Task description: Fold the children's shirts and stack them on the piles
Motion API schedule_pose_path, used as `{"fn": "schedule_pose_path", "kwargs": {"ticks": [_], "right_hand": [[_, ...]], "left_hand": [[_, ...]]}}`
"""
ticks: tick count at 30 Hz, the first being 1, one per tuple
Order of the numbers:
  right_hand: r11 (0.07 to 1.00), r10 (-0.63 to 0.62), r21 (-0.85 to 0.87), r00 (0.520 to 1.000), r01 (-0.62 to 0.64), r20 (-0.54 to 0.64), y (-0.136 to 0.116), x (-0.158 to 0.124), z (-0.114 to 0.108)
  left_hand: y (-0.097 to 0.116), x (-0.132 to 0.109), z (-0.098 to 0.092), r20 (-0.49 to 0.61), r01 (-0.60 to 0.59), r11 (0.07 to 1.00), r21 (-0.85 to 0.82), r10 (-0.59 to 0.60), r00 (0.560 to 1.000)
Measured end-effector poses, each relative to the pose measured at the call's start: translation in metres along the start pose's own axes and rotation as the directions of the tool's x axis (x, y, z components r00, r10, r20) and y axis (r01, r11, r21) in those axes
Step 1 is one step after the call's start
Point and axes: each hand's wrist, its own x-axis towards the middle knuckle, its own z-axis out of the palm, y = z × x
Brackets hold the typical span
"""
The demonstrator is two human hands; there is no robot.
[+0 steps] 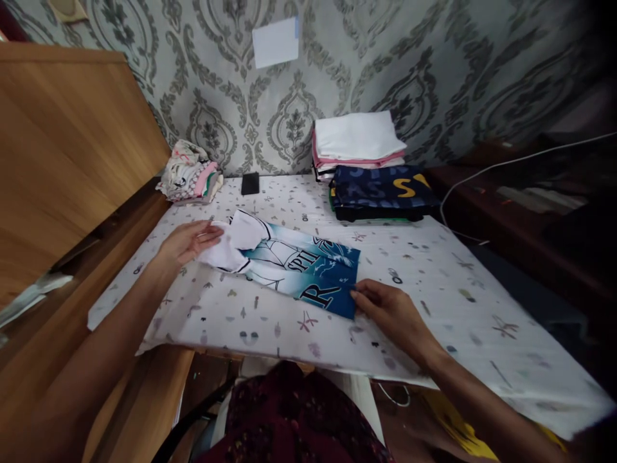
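A white and blue printed shirt lies folded into a long strip on the patterned sheet. Black lettering and line drawings run along it, and its blue hem points right. White sleeve parts with dark trim are bunched at the left end. My left hand touches this white end, its fingers stretched out and slightly apart. At the hem's near right corner, my right hand pinches the blue edge between thumb and fingers.
Folded clothes and a dark blue printed garment are stacked at the back right. Another clothes pile sits back left beside a small black object. A wooden panel rises on the left; a white cable hangs at right.
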Motion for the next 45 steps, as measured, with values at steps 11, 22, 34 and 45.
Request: {"fn": "schedule_pose_path", "kwargs": {"ticks": [11,22,34,45], "right_hand": [[0.997,0.066,-0.049,0.998,-0.065,0.011,0.004,0.011,0.001],[0.948,0.030,-0.319,0.999,-0.025,0.013,-0.005,0.003,0.008],[0.694,-0.482,-0.513,0.855,0.505,0.189,-0.023,0.012,0.038],[0.636,-0.360,-0.538,0.830,0.553,0.427,0.002,0.007,0.046]], "left_hand": [[-0.033,0.024,-0.011,0.139,-0.358,0.655,0.665,0.362,0.922],[-0.059,0.038,-0.025,0.300,-0.332,-0.014,0.943,0.464,0.833],[-0.056,0.005,0.027,0.588,-0.633,0.072,0.771,0.302,0.750],[-0.072,0.013,0.028,0.683,-0.680,0.121,0.724,0.019,0.730]]}}
